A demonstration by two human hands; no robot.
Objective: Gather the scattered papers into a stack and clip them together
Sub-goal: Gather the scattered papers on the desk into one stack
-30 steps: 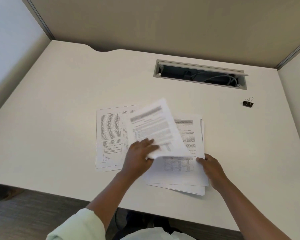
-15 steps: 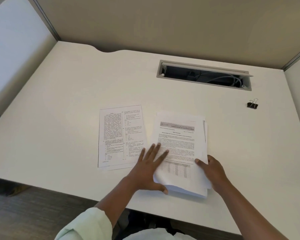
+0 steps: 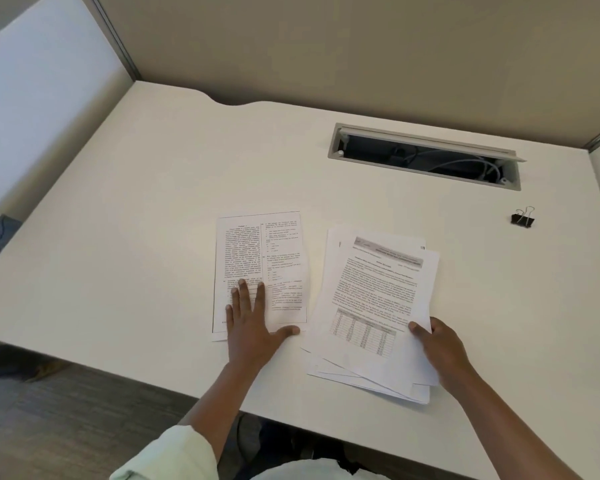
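A loose stack of printed papers (image 3: 374, 299) lies on the white desk (image 3: 118, 237), its sheets fanned and uneven. My right hand (image 3: 437, 348) grips the stack's lower right corner, thumb on top. To the left lie two-column printed sheets (image 3: 267, 258), separate from the stack. My left hand (image 3: 253, 320) rests flat on their lower part, fingers spread. A black binder clip (image 3: 522, 218) sits alone at the far right of the desk, well away from both hands.
An open cable slot (image 3: 426, 157) with wires is sunk into the desk behind the papers. Partition walls close the back and both sides. The desk's front edge runs just below my hands.
My left hand set the lifted sheet onto the stack, then moved left onto the separate two-column sheets. My right hand stayed at the stack's lower right corner.
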